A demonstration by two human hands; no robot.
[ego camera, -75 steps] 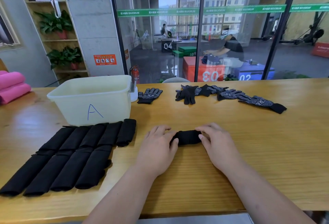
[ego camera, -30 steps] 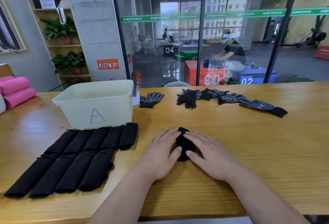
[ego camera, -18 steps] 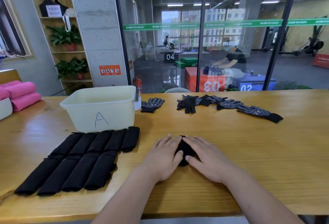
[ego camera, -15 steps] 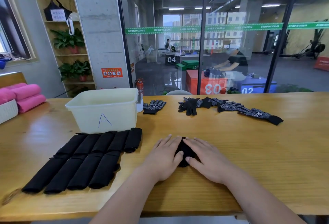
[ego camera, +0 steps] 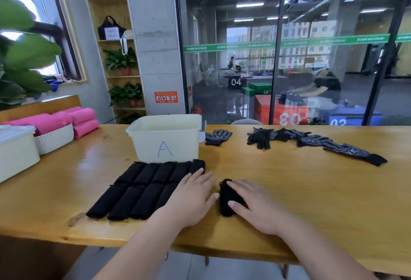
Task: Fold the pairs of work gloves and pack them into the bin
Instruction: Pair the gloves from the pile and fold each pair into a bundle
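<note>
1. R hand [ego camera: 255, 204]: flat, fingers straight and a little spread, pressing on the folded glove bundle [ego camera: 224, 204], which lies on the counter [ego camera: 311, 190] near the front edge.
2. L hand [ego camera: 193, 195]: flat, fingers straight, just left of the bundle, lying over the right edge of the folded glove rows [ego camera: 142, 190].
3. Rows: two lines of black rolls, side by side, touching.
4. Bin [ego camera: 164, 141]: pale plastic, marked "A", right behind the rows; inside can't be seen.
5. Single loose glove [ego camera: 218, 137] beside the bin's right side; more loose gloves [ego camera: 311, 140] strung out toward the far right.
6. Far left: white tub [ego camera: 15, 148], basket [ego camera: 55, 138], pink towels [ego camera: 82, 119].
7. Counter is glossy wood; glass wall [ego camera: 244, 24] behind, plant shelf [ego camera: 120, 61] at left.
</note>
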